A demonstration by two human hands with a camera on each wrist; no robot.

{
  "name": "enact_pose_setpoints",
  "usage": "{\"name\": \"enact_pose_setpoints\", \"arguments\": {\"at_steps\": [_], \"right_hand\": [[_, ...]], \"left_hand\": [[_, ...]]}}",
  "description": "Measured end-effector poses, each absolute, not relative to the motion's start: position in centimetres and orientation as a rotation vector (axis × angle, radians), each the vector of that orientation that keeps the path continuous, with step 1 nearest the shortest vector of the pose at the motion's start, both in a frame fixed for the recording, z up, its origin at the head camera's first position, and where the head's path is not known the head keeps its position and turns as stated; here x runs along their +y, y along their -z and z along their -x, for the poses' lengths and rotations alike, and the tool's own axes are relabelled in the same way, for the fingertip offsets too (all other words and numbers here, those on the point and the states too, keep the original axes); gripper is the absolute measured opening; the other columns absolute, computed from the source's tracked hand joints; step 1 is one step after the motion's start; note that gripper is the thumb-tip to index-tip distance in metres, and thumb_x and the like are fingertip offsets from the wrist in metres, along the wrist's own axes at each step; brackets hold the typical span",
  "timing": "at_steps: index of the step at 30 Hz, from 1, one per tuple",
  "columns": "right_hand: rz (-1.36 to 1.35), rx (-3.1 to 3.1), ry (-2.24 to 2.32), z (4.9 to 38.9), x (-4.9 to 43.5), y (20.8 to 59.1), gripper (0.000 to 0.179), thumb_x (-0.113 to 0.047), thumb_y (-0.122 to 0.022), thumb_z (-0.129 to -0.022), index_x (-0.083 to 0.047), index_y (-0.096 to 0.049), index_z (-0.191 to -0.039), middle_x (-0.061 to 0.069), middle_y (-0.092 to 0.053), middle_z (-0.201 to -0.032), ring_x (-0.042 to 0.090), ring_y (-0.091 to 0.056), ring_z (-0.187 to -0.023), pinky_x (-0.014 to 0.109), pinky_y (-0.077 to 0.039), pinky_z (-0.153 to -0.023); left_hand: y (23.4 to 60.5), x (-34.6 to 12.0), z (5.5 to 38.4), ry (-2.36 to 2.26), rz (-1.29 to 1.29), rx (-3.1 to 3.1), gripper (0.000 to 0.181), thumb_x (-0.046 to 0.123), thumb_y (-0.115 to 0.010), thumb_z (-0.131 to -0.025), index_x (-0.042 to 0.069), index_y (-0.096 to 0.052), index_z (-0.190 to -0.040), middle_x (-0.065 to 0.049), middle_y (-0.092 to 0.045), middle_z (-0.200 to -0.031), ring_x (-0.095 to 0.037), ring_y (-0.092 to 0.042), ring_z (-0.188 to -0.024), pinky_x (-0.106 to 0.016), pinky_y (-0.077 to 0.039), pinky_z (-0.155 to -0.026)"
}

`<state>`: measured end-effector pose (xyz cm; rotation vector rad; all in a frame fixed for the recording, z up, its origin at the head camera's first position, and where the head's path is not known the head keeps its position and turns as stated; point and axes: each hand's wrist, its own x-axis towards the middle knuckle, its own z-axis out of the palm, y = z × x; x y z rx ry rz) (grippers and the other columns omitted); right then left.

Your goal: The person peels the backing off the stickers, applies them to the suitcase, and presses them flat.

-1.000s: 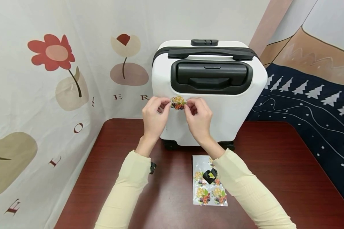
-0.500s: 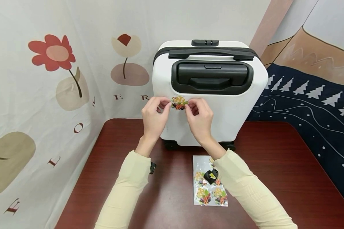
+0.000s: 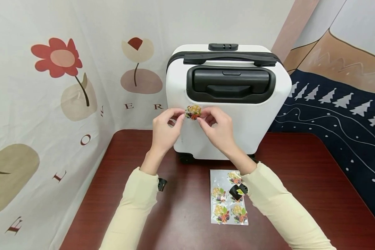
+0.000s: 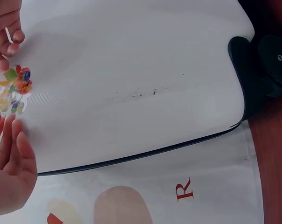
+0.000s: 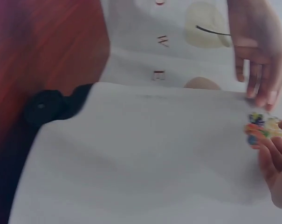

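Nearer you than your fingers lies the sticker sheet [image 3: 217,178]. Your left hand [image 3: 165,128] and right hand [image 3: 219,129] pinch the fruit sticker [image 3: 193,112] by its sides; its long axis runs crosswise between your fingertips, yellow part up, red below. Behind them stands the white hard-shell suitcase [image 3: 250,121].

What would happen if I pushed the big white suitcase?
The suitcase would probably roll, since there's a wheel at its base. It might tip if pushed high up, because it stands tall. Its smooth, hard-looking shell probably wouldn't squash.
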<state>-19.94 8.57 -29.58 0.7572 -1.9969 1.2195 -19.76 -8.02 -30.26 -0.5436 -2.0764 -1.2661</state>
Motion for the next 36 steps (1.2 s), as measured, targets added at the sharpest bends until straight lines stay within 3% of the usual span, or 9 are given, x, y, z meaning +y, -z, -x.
{"name": "enact_pose_setpoints", "arguments": {"at_steps": [8,13,30,36], "right_hand": [[-1.002,-2.274,-1.555,19.9,9.0,26.7,0.021,0.005,-0.059,-0.084,0.005,-0.06,-0.105,0.014,-0.062,-0.103,0.021,-0.061,-0.088,0.03,-0.05,-0.077],[-1.05,-2.338,-1.733,20.4,9.4,26.1,0.027,0.01,-0.053,-0.086,0.007,-0.056,-0.112,0.019,-0.059,-0.11,0.027,-0.059,-0.097,0.032,-0.048,-0.084],[-0.941,-2.528,-1.798,20.7,10.9,28.0,0.023,0.0,-0.06,-0.086,0.004,-0.059,-0.109,0.016,-0.061,-0.108,0.02,-0.059,-0.097,0.03,-0.048,-0.083],[-0.975,-2.473,-1.853,20.5,10.5,27.2,0.023,0.003,-0.055,-0.088,0.006,-0.057,-0.111,0.018,-0.06,-0.11,0.025,-0.059,-0.1,0.031,-0.048,-0.084]], "left_hand": [[29.9,-8.3,19.5,1.383,0.521,-2.176,0.014,0.004,-0.057,-0.088,0.0,-0.067,-0.097,-0.011,-0.067,-0.087,-0.019,-0.06,-0.078,-0.032,-0.048,-0.065],[29.5,-8.4,19.3,1.489,0.511,-2.192,0.016,0.002,-0.053,-0.09,-0.001,-0.066,-0.099,-0.013,-0.067,-0.084,-0.021,-0.061,-0.076,-0.031,-0.048,-0.065],[29.8,-8.8,19.8,1.562,0.508,-2.232,0.016,0.008,-0.056,-0.09,0.002,-0.066,-0.101,-0.012,-0.066,-0.082,-0.019,-0.061,-0.076,-0.031,-0.049,-0.068],[30.1,-9.0,19.8,1.565,0.51,-2.237,0.016,0.007,-0.056,-0.09,0.003,-0.066,-0.102,-0.011,-0.065,-0.082,-0.019,-0.061,-0.077,-0.032,-0.049,-0.068]]}}
